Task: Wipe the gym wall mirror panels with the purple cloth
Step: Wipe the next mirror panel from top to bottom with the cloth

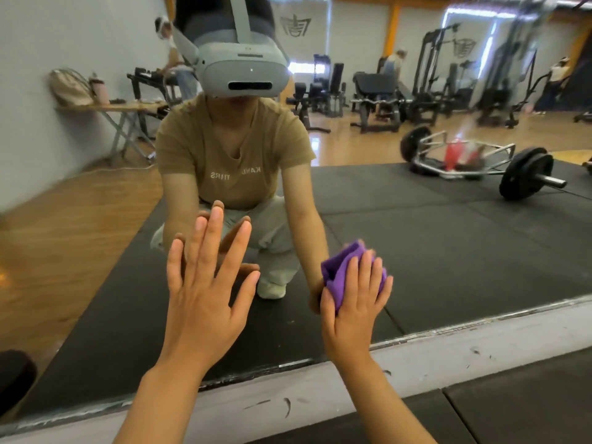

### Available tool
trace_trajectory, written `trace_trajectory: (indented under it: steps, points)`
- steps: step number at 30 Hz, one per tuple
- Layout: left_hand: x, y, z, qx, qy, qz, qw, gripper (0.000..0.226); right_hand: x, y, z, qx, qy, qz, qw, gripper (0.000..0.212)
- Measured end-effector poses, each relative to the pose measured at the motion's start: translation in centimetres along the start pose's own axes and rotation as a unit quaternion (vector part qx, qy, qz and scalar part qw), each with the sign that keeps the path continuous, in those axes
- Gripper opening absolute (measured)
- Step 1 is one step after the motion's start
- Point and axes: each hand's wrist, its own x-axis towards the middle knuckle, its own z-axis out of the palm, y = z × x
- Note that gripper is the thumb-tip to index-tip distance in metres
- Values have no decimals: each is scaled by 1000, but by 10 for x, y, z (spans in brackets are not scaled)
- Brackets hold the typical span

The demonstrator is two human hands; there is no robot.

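The person crouches before the mirror point(448, 235), working its lowest strip just above the white wall base point(480, 347). The right hand point(354, 302) presses the bunched purple cloth point(339, 274) flat against the glass, fingers spread over it rather than curled round it, so the cloth is pinned between palm and mirror, a little above the base. The left hand point(205, 283) lies released and flat on the glass beside it, farther from the cloth than from the reflected torso, fingers straight, bracing the body.

To do this pass well, it seems wise to keep even palm pressure on the cloth and sweep in overlapping strokes along the edge above the base, where grime tends to gather. The bracing palm will likely leave prints on the mirror, so that patch should be wiped last, or the brace shifted down onto the base
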Motion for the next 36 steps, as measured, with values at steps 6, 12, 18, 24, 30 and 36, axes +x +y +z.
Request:
trace_trajectory:
  steps: [6,12,18,24,30,36]
  points:
    - [-1,1,-3,4,-9,0,1000,71,-124,41,12,-69,-122,120,983,66]
    - [-3,-3,-6,7,-15,4,1000,71,-49,14,13,-4,-19,139,990,69]
    - [-4,-4,-4,9,-14,6,1000,70,85,-38,-23,-10,-11,57,998,68]
    - [-7,-8,-3,19,5,-1,1000,67,92,-45,-25,20,0,65,998,67]
    - [-10,-14,1,18,14,5,1000,68,23,-24,9,-27,36,-10,999,61]
    - [-11,-15,1,19,18,8,1000,68,-97,22,21,-102,-79,-92,987,63]
